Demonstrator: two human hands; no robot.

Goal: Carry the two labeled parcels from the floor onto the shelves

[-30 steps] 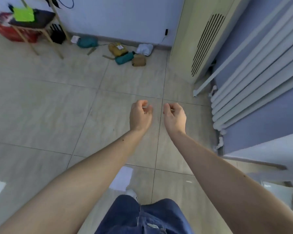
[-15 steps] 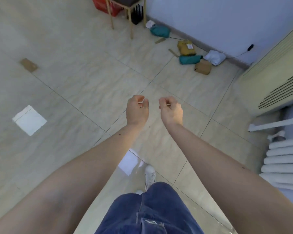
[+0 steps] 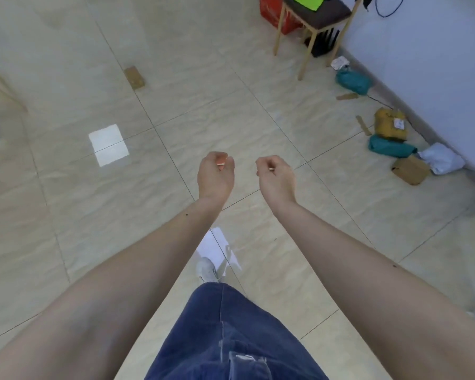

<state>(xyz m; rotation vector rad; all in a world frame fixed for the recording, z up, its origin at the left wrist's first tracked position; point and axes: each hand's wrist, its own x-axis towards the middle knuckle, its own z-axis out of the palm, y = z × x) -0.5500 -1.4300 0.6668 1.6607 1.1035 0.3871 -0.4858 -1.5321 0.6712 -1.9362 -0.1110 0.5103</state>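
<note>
The tiled floor (image 3: 231, 111) is carrying a cluster of parcels lying well to the right of the right hand (image 3: 277, 175), along the wall: a yellow parcel (image 3: 389, 128) bearing a white label, a teal bag (image 3: 390, 147) touching it, a brown box (image 3: 410, 170) and a white bag (image 3: 441, 158). Another teal bag (image 3: 353, 82) is lying farther off, beside a stool (image 3: 317, 20). A brown card (image 3: 134, 77) is lying far ahead of the left hand (image 3: 216, 174).

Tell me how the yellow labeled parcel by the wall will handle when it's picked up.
The yellow parcel looks like a wrinkled, lumpy bag, so it will probably sag rather than stay stiff. Its glossy wrap may be slippery. It lies flat, so rolling seems unlikely.
</note>
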